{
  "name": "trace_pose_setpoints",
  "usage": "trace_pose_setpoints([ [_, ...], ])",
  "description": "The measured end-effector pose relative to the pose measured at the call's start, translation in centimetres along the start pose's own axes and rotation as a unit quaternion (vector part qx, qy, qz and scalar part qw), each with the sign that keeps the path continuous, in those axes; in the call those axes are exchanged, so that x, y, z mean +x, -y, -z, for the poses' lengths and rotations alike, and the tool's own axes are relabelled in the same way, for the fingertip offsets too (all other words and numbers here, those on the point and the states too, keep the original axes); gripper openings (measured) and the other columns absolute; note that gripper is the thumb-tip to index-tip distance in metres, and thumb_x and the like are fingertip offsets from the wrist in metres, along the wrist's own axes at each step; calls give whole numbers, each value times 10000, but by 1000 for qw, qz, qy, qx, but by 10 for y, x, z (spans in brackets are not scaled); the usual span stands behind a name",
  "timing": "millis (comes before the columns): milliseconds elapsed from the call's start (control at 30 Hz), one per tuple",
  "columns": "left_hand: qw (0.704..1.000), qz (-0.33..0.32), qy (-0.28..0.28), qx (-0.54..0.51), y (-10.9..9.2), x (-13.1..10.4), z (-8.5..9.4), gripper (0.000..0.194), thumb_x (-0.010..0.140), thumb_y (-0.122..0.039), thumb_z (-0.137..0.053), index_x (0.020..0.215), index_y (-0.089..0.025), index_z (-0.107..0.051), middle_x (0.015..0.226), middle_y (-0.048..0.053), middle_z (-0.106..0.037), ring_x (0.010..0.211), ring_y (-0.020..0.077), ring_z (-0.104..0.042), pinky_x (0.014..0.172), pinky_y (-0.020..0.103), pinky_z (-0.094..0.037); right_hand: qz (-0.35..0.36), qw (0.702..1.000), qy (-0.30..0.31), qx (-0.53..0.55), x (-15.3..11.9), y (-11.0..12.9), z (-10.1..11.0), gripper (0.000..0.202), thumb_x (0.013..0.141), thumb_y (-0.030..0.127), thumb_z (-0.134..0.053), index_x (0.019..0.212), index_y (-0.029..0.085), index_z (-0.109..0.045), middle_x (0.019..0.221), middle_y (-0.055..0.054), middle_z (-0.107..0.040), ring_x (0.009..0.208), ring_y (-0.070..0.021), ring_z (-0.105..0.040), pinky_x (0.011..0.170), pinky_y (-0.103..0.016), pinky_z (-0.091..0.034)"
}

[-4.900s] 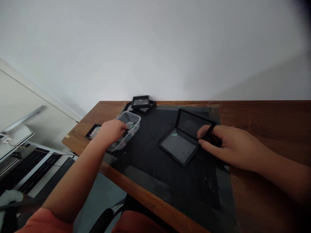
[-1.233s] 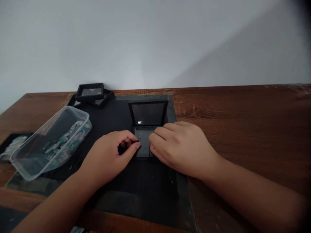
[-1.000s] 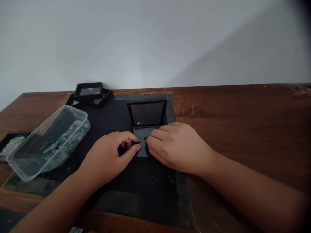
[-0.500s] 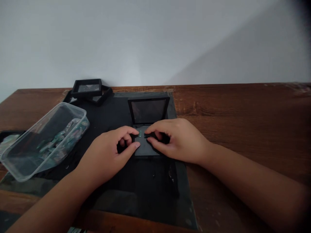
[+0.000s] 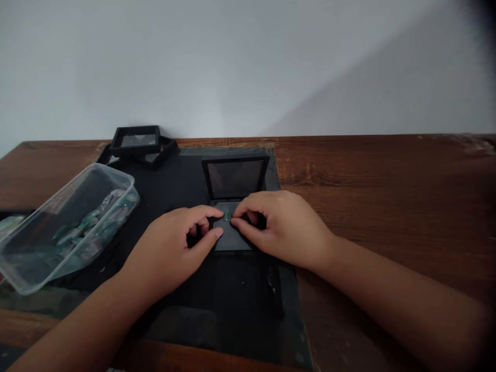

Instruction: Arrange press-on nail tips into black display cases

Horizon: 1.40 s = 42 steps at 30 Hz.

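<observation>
One green stone (image 5: 226, 215) lies in the far left part of the open black case (image 5: 231, 241), between both hands. The left hand (image 5: 174, 242) has thumb and forefinger parted, forefinger tip right by the stone, while the right hand (image 5: 289, 227) pinches a second piece (image 5: 231, 219), mostly hidden; left, a clear tub (image 5: 31, 291) holds more stones (image 5: 89, 222).
</observation>
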<state>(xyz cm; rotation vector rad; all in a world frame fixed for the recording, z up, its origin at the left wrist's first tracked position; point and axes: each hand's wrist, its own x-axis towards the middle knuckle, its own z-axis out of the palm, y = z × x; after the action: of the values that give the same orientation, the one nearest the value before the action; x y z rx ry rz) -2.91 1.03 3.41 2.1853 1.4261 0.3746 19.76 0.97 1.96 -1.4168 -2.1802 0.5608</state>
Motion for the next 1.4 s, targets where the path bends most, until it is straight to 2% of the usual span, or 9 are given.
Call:
trace_pose_setpoints([
  [133,1000,-7,-3,3,0,-1,0,291,967,-441,-641,1166,-292,-792,778,-22,-719,704,170,-644,607,289,-416,-43,999,-25,-17,-2,6,-1,177,876,267,-735,719,199,-691,698,14,-691,639,-136,-587,590,-290,-305],
  [300,1000,-8,-5,-3,0,0,-1,273,965,-430,-645,1153,-304,-798,782,-22,-726,704,176,-654,614,294,-428,2,999,-24,28,-5,7,-1,344,933,292,-661,612,184,-600,643,15,-651,587,-106,-545,568,-288,-303],
  [367,1000,-10,-7,-6,0,0,-1,260,960,-428,-654,1137,-309,-803,778,-26,-730,679,169,-648,615,296,-433,7,996,-18,82,-4,3,1,275,899,245,-665,631,189,-638,619,36,-643,567,-90,-547,554,-264,-335],
  [467,1000,-14,-9,-10,0,-1,0,228,962,-416,-660,1097,-322,-817,795,-30,-743,682,161,-656,623,291,-448,-10,991,-19,130,-2,-7,4,79,811,161,-679,769,197,-736,621,66,-645,527,-72,-536,527,-231,-368],
  [633,999,-36,-7,-17,-1,-1,0,192,967,-369,-651,1008,-315,-830,793,-34,-743,711,152,-666,647,284,-460,-15,991,14,132,2,-17,3,116,828,186,-728,911,199,-807,647,67,-635,517,-67,-515,536,-228,-384],
  [767,999,-44,-5,-21,-2,1,1,195,964,-359,-644,1000,-320,-832,780,-35,-732,695,148,-655,622,276,-452,-16,993,7,119,2,-17,1,161,859,227,-762,999,212,-840,646,61,-620,532,-76,-509,553,-242,-368],
  [900,999,-28,-8,-29,-2,1,2,198,962,-392,-648,984,-324,-833,768,-36,-745,674,150,-666,582,264,-454,-20,995,2,95,0,-12,0,170,863,243,-783,1016,238,-859,696,36,-653,626,-107,-588,588,-257,-376],
  [1100,999,8,-12,-31,1,-3,0,273,965,-498,-639,1064,-311,-813,759,-28,-747,647,161,-675,547,265,-464,-84,993,-9,82,-2,-1,0,245,826,347,-851,1045,236,-851,716,39,-677,609,-115,-568,575,-279,-361],
  [1400,1000,1,-3,-6,3,-4,-4,301,986,-507,-621,1097,-282,-786,766,-7,-736,656,176,-665,570,287,-459,-117,989,-38,77,-5,9,-2,195,847,267,-753,1011,194,-831,766,12,-726,672,-143,-626,651,-302,-419],
])
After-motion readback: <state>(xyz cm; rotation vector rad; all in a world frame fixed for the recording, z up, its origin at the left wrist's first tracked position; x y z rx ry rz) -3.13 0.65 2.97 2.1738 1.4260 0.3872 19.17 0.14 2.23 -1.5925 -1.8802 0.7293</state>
